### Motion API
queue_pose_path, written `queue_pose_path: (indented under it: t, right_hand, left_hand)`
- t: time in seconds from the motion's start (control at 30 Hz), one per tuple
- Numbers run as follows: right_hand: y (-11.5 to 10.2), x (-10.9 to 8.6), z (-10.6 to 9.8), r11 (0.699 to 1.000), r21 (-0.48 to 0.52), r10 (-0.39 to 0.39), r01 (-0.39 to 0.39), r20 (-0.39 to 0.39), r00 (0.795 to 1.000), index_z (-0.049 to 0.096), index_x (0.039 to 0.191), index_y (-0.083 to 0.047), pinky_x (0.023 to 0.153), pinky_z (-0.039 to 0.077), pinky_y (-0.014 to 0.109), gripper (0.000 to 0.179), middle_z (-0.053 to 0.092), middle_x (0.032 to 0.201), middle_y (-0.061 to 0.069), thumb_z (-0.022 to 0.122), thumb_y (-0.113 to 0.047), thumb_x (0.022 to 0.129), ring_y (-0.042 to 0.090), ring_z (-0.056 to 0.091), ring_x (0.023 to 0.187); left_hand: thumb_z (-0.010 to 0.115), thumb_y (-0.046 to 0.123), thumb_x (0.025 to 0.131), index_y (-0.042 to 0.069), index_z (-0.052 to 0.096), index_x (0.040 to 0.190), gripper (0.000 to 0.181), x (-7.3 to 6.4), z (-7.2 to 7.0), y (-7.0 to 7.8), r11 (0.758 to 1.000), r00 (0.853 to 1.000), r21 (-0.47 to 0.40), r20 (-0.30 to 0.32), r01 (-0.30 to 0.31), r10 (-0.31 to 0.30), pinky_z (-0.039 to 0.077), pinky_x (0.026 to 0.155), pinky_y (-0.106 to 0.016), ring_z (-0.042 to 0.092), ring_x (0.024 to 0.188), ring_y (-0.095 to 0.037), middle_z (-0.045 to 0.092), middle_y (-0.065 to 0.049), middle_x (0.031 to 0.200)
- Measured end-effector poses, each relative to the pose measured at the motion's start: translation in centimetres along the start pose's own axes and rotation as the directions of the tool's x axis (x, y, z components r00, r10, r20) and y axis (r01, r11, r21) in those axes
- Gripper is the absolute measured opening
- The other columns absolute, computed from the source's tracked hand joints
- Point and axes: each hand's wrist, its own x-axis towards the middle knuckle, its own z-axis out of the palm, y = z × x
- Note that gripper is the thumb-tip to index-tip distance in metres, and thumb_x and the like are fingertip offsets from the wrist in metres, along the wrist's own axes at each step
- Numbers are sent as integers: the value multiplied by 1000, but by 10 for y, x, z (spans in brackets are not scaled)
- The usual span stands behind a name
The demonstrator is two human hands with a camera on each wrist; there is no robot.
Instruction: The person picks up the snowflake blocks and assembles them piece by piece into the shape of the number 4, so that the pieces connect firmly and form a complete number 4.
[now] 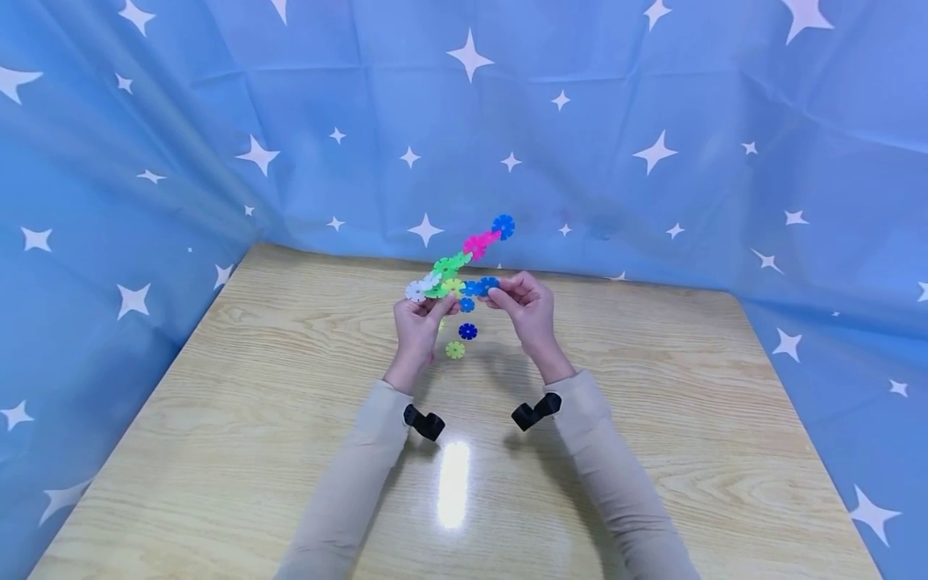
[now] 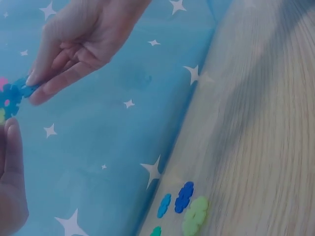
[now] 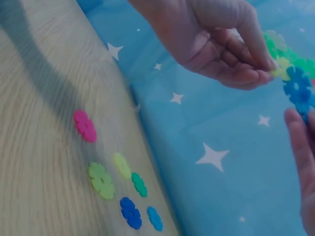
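Above the far part of the table, both hands hold one linked chain of plastic snowflake discs. My left hand [image 1: 416, 329] pinches it near a yellow snowflake disc [image 1: 453, 287]. A blue snowflake disc [image 1: 488, 286] is pinched between thumb and fingers of my right hand [image 1: 531, 312]; other blue discs sit between the two hands. From the left side, white [image 1: 416, 291], green [image 1: 445, 267] and pink [image 1: 474, 245] discs run up to a blue end disc [image 1: 503, 226]. In the right wrist view, the blue disc [image 3: 297, 84] stands beside the yellow one.
Loose discs lie on the wooden table [image 1: 254, 387] below the hands: yellow-green [image 1: 454, 350], dark blue [image 1: 467, 331], light blue [image 1: 467, 305], plus pink [image 3: 85, 126], yellow [image 3: 121, 165] and green [image 3: 139, 185]. A blue star-patterned curtain [image 1: 406, 105] hangs behind the table.
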Motion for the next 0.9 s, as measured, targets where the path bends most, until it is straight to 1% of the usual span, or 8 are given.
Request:
queue_pose_path:
  t: [0.1, 0.2, 0.37, 0.53, 0.63, 0.73, 0.83, 0.9]
  right_hand:
    - [-1, 0, -2, 998, -41, 42, -43, -32, 999, 68, 80, -11, 65, 58, 25, 23, 70, 77, 0, 64, 12, 82, 10, 67, 67]
    - [-1, 0, -3, 994, -85, 65, -72, -78, 995, 70, 80, -12, 64, 56, 22, 21, 68, 76, -1, 65, 8, 83, 8, 64, 66]
    - [-3, 0, 3, 997, -68, 37, -44, -107, 994, 68, 81, -12, 65, 55, 21, 18, 67, 76, -2, 65, 6, 84, 9, 63, 67]
    - [-1, -1, 12, 1000, -19, -4, 2, -111, 994, 68, 82, -10, 65, 56, 21, 19, 67, 76, 0, 64, 9, 83, 9, 64, 67]
    - [0, -2, 17, 1000, -22, -19, 17, -125, 992, 68, 81, -9, 64, 55, 20, 20, 67, 75, -1, 64, 10, 83, 8, 63, 67]
    - [-1, -3, 20, 999, -32, -32, 28, -140, 990, 69, 81, -10, 63, 55, 19, 21, 67, 75, -3, 64, 11, 82, 8, 63, 66]
    - [-1, -3, 23, 998, -46, -38, 31, -154, 987, 70, 80, -12, 62, 54, 19, 23, 67, 75, -4, 64, 11, 82, 8, 62, 66]
    - [-1, -3, 24, 998, -62, -40, 30, -161, 986, 70, 80, -9, 62, 53, 17, 20, 66, 75, -5, 65, 10, 82, 7, 61, 67]
  left_hand:
    - [65, -8, 83, -15, 63, 89, 9, 0, 0, 0, 1000, 1000, -18, 7, 7, -7, 58, 68, -27, 67, 61, -12, 69, -1, 68]
    - [64, -9, 83, -7, 66, 86, 4, 0, 1, -1, 998, 999, -48, 16, 28, -28, 58, 68, -27, 67, 62, -12, 69, -2, 69]
    - [62, -8, 85, 4, 68, 82, 14, 0, 2, -3, 996, 998, -69, 43, 51, -48, 58, 68, -27, 68, 65, -11, 70, 0, 71]
    - [62, -8, 85, -9, 67, 87, 5, 0, 7, -5, 996, 994, -42, 80, 78, -74, 58, 73, -31, 69, 70, -15, 70, 1, 74]
    - [63, -8, 84, -18, 63, 89, 11, 1, 11, -5, 996, 993, -14, 77, 92, -91, 58, 72, -30, 68, 70, -14, 69, 2, 72]
    - [64, -7, 84, -22, 61, 90, 16, 2, 14, -7, 995, 993, 14, 62, 96, -97, 58, 71, -28, 67, 68, -13, 68, 4, 71]
    - [64, -7, 84, -20, 62, 89, 14, 3, 16, -8, 996, 995, 11, 53, 87, -87, 58, 70, -27, 67, 67, -11, 68, 5, 71]
    - [63, -7, 85, -13, 66, 86, 6, 3, 17, -8, 997, 996, -3, 51, 76, -75, 58, 70, -26, 66, 66, -9, 68, 6, 71]
